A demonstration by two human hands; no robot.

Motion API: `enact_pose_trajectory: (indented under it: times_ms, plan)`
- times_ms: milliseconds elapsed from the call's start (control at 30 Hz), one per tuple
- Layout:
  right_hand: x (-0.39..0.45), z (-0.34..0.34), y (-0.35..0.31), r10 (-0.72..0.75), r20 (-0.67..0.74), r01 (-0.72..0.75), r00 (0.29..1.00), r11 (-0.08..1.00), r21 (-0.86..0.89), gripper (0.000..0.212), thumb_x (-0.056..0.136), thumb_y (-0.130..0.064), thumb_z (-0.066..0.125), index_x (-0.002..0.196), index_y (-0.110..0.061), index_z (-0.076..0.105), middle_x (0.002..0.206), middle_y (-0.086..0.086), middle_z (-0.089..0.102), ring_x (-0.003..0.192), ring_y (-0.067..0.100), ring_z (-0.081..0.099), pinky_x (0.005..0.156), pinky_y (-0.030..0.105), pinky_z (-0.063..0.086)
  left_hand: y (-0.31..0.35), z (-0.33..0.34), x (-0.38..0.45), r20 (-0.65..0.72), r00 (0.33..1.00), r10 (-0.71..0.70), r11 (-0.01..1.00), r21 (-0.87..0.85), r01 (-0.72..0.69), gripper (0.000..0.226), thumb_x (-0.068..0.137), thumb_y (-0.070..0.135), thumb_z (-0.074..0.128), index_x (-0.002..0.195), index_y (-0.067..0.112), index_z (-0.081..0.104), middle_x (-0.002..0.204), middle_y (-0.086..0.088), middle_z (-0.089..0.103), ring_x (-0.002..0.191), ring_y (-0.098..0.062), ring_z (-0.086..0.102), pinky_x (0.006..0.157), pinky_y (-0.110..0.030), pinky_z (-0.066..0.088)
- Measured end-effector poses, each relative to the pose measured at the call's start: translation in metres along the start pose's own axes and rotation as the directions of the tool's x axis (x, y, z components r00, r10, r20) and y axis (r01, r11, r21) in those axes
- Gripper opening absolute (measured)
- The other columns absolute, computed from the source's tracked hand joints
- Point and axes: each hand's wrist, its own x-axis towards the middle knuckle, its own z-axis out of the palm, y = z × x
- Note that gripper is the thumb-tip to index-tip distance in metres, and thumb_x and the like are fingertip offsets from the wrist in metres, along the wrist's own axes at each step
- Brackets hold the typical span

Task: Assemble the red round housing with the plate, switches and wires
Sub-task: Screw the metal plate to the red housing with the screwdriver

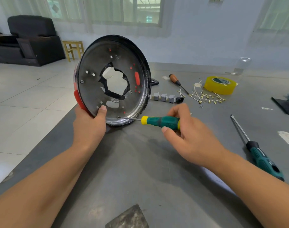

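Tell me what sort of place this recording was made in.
Probably a makeshift workbench in a home or office room, not a factory. A grey metal table holds a long green-handled screwdriver and a yellow roll of tape, while a black armchair and small wooden stool stand on the tiled floor behind.

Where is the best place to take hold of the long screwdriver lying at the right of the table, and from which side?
Take the long screwdriver by its thick green-black handle, coming from above. It lies flat with clear space around the handle; the thin shaft gives a poor grip.

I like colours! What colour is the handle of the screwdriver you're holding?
Green with yellow ends, seen in the head view: the screwdriver in the right hand.
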Motion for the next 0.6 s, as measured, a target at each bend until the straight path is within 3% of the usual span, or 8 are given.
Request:
enact_pose_trajectory:
  times_ms: [67, 200, 267, 333, 400, 467, 533, 600]
  plan:
    - [0.0, 0.003, -0.003, 0.03, -0.095, -0.038, 0.995, 0.996, -0.077, 0.04, 0.097, -0.067, 0.029, 0.104, -0.03, 0.042, 0.06, -0.008, 0.051, 0.054, 0.015, 0.053, 0.048, 0.033, 0.03, 0.001, 0.0, -0.001, 0.007, 1.0, 0.009, 1.0, -0.001, -0.009, 0.044, 0.096, 0.044, 0.065, 0.129, 0.024, 0.045, 0.121, -0.017, 0.07, 0.11, -0.047, 0.069, 0.097, -0.059, 0.057]
    - [-0.001, 0.01, -0.004, 0.191, -0.13, -0.215, 0.973, 0.955, -0.202, 0.077, 0.081, -0.086, 0.004, 0.09, -0.024, 0.049, 0.064, -0.001, 0.054, 0.067, 0.031, 0.056, 0.053, 0.037, 0.035, 0.0, 0.0, -0.002, 0.005, 1.0, 0.026, 1.0, 0.001, -0.026, 0.046, 0.095, 0.045, 0.066, 0.13, 0.024, 0.046, 0.12, -0.014, 0.07, 0.111, -0.047, 0.068, 0.098, -0.062, 0.056]
    - [-0.001, 0.007, -0.006, 0.162, -0.081, -0.17, 0.983, 0.98, -0.101, 0.064, 0.085, -0.086, 0.012, 0.098, -0.031, 0.042, 0.068, -0.006, 0.057, 0.067, 0.025, 0.058, 0.054, 0.035, 0.036, 0.0, 0.0, -0.001, 0.0, 1.0, 0.025, 1.0, -0.012, -0.025, 0.043, 0.094, 0.044, 0.066, 0.127, 0.026, 0.045, 0.119, -0.015, 0.07, 0.11, -0.047, 0.069, 0.097, -0.062, 0.056]
    - [-0.002, 0.002, -0.009, 0.07, -0.027, -0.07, 0.997, 0.998, -0.002, 0.043, 0.086, -0.076, 0.034, 0.107, -0.039, 0.03, 0.076, -0.008, 0.06, 0.064, 0.017, 0.058, 0.055, 0.034, 0.04, 0.0, 0.001, -0.001, -0.008, 1.0, 0.015, 1.0, -0.024, -0.015, 0.04, 0.094, 0.044, 0.066, 0.124, 0.027, 0.045, 0.119, -0.016, 0.071, 0.11, -0.048, 0.069, 0.098, -0.062, 0.056]
    - [-0.003, 0.0, -0.009, -0.035, -0.004, 0.035, 0.999, 0.999, -0.038, 0.036, 0.089, -0.063, 0.046, 0.108, -0.037, 0.03, 0.072, -0.009, 0.055, 0.06, 0.015, 0.056, 0.054, 0.034, 0.036, 0.0, 0.001, 0.0, -0.014, 1.0, 0.013, 1.0, -0.026, -0.013, 0.042, 0.094, 0.044, 0.066, 0.126, 0.026, 0.046, 0.119, -0.014, 0.071, 0.11, -0.048, 0.069, 0.098, -0.062, 0.056]
    - [-0.002, 0.002, -0.008, -0.036, -0.082, 0.028, 0.996, 0.994, -0.102, 0.036, 0.096, -0.064, 0.041, 0.105, -0.03, 0.037, 0.063, -0.01, 0.049, 0.059, 0.02, 0.055, 0.052, 0.034, 0.031, 0.0, 0.002, 0.0, -0.007, 1.0, 0.023, 1.0, -0.016, -0.023, 0.044, 0.094, 0.044, 0.066, 0.127, 0.023, 0.046, 0.115, -0.011, 0.071, 0.109, -0.047, 0.069, 0.097, -0.061, 0.057]
    - [0.0, 0.004, -0.006, 0.119, -0.132, -0.131, 0.984, 0.987, -0.088, 0.052, 0.091, -0.075, 0.03, 0.097, -0.025, 0.045, 0.061, -0.006, 0.054, 0.062, 0.024, 0.056, 0.05, 0.034, 0.031, -0.001, 0.002, 0.0, -0.003, 0.999, 0.039, 0.999, -0.006, -0.039, 0.045, 0.096, 0.043, 0.066, 0.129, 0.02, 0.046, 0.113, -0.011, 0.071, 0.107, -0.046, 0.07, 0.096, -0.059, 0.057]
    - [0.002, 0.008, -0.005, 0.314, -0.054, -0.313, 0.948, 0.949, 0.029, 0.068, 0.09, -0.08, 0.021, 0.085, -0.022, 0.055, 0.064, 0.001, 0.064, 0.069, 0.026, 0.061, 0.058, 0.035, 0.044, -0.002, 0.003, 0.0, -0.004, 0.999, 0.049, 0.999, 0.003, -0.049, 0.046, 0.097, 0.041, 0.066, 0.132, 0.019, 0.045, 0.114, -0.013, 0.072, 0.106, -0.045, 0.07, 0.096, -0.058, 0.057]
